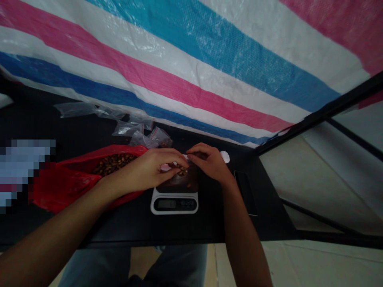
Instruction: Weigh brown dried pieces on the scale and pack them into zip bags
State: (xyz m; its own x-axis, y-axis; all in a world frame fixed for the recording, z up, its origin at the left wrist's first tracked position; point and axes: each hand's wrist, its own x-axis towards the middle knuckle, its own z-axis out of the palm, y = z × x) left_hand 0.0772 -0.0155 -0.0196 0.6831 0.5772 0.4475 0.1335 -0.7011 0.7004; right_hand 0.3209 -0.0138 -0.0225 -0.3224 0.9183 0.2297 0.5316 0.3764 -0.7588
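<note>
A small white digital scale (pixel 174 203) sits on the black table (pixel 134 223) in front of me. Over its dark platform lies a small clear plastic bag (pixel 182 181) with brown nuts in it. My left hand (pixel 149 169) reaches across from the left, its fingers pinched on nuts at the bag's mouth. My right hand (pixel 209 161) curls over the bag's top edge from the right and holds it. A red plastic bag (pixel 68 179) full of brown nuts (pixel 113 162) lies open just left of the scale.
Several empty clear zip bags (pixel 140 133) lie at the back of the table. A white round lid-like thing (pixel 225 156) and a dark phone (pixel 245 191) lie right of my right hand. A striped tarp (pixel 191 59) hangs behind.
</note>
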